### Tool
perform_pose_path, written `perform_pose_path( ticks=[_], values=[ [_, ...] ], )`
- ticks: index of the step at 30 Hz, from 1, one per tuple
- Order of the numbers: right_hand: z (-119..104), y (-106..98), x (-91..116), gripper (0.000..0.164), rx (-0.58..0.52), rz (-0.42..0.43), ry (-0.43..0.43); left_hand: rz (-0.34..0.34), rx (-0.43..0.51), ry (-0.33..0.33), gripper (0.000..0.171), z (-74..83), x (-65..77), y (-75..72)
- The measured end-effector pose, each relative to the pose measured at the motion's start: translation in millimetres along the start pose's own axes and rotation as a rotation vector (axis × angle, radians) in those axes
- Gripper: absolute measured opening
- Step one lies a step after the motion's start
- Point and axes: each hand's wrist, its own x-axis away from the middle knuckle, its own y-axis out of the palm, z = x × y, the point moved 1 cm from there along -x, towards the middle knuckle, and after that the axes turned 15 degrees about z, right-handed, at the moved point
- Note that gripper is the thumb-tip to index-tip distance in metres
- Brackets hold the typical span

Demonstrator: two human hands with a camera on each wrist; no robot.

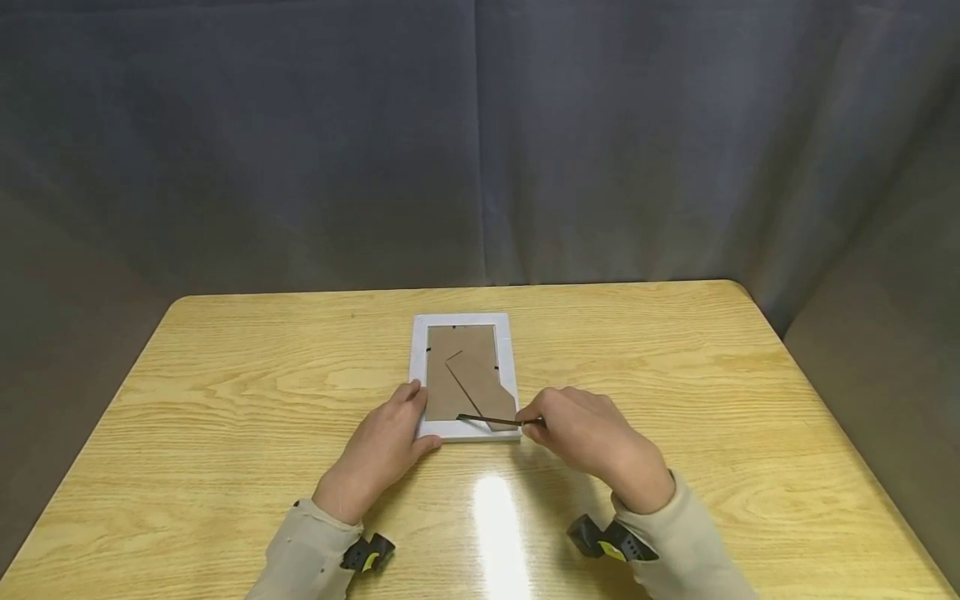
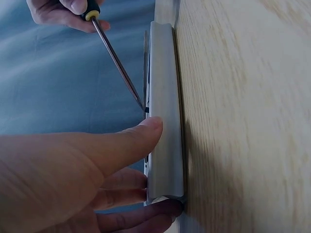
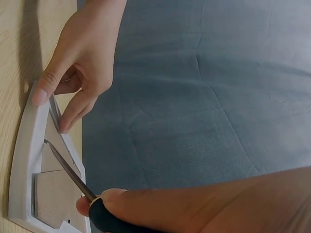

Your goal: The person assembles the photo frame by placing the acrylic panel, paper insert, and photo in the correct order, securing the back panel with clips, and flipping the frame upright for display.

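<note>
A white picture frame (image 1: 461, 319) lies back side up on the table, its brown backing board (image 1: 441, 387) showing a folded-flat stand leg (image 1: 487, 383). Small dark metal tabs stick out along the inner edge. My left hand (image 1: 382, 437) grips the near left corner, thumb on the near edge and fingers along the left side. My right hand (image 1: 588, 429) holds a screwdriver (image 3: 73, 174) by its dark green handle (image 3: 112, 218), above the frame's near right corner. The shaft slants down leftward, its tip right at the tab on the near inner edge.
The frame sits near the middle of a light wood table (image 1: 262, 367). Grey curtains (image 1: 300, 150) hang behind the table and at both sides. Black-and-yellow straps with cameras (image 1: 367, 552) are on both wrists over beige sleeves (image 1: 307, 550).
</note>
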Motion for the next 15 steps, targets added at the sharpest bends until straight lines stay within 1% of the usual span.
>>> perform_pose_path(
  ticks=[7,15],
  values=[
    [-0.3,0.6,-0.3,0.023,0.007,-0.008,0.003,-0.004,-0.005,-0.004,0.066,0.3,0.0,0.4],
    [-2.6,2.0,0.3,0.022,0.033,0.009,-0.003,-0.005,-0.023,0.004,0.065,0.1,-0.8,0.3]
  ],
)
